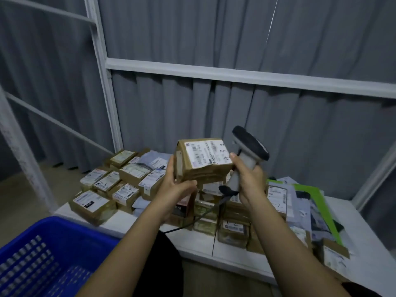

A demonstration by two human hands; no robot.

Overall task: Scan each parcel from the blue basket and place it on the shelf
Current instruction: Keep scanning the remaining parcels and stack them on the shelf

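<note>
A box (203, 160) is held in the air above the shelf (197, 239), its white label facing up with handwritten digits near the right edge. The left hand (174, 189) cups the box from below and the left side — fingers curled under its bottom edge, thumb up along the side. The right hand (248, 179) grips the scanner (249, 151) by its handle, fingers wrapped round it, thumb tip touching the box's right corner; the scanner's dark head sits just beside the box. Labelled parcels (120, 183) crowd the shelf below. The basket (42, 254) stands at lower left — its inside mostly out of view.
</note>
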